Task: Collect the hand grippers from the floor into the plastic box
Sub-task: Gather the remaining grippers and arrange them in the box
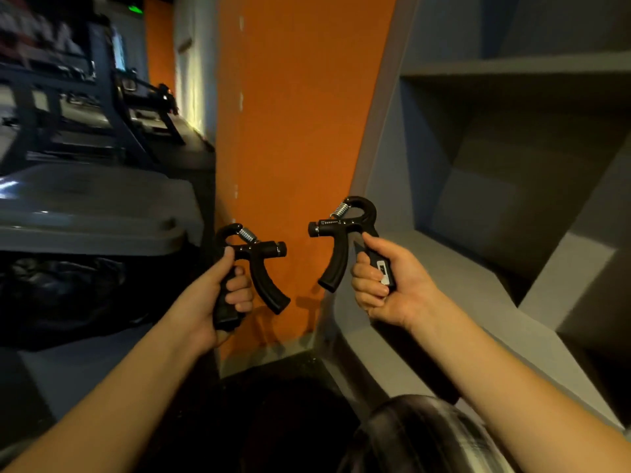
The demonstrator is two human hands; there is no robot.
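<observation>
A: Black, rubbery-looking plastic is clasped in both fists: one handle of the left-held hand gripper point(264, 268) is wrapped by the left hand point(223, 298), and one of the right-held hand gripper point(341, 244) by the right hand point(389, 288), fingers curled.
B: What is risked?
A: Only one handle each is gripped. The free curved handles jut between the hands, hinged on steel coils, so a snag or slip is likely, and a drop to the dark floor point(273, 404) below.
B: Further out?
A: A smooth orange panel point(293, 131) is seen behind the hands, matt grey shelving point(464, 264) beyond the right hand, and a glossy grey lid point(85, 213) beyond the left. The plastic box cannot be identified.
</observation>
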